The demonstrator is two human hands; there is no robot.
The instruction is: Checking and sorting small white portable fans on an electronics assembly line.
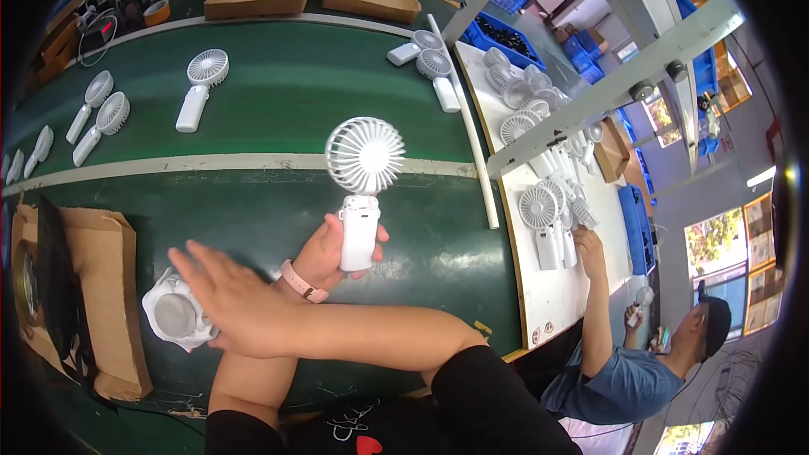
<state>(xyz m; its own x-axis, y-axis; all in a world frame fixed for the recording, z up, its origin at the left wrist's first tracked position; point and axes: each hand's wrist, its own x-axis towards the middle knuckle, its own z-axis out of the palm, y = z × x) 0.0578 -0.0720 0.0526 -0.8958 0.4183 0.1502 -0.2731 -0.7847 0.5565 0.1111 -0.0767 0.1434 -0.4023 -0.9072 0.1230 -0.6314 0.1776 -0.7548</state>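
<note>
A white plastic handheld fan (360, 212) sits in the left hand (320, 254), above the dark green, smooth-topped table (447, 286). The thumb and fingers close around its handle from both sides; a pink band (303, 281) circles that wrist. The right forearm crosses over the left one, so the right hand (236, 295) is off to the fan's left, well apart from it, fingers extended over a crumpled white wrapping around a round container (174, 317). I cannot tell whether it touches that.

The fan has a round head of thin, radiating ribs, glaring bright at the middle, and a rounded, glossy handle with a small dark slot. Its long axis runs nearly straight away from the wearer, head at the far end, handle base nearest the body.
</note>
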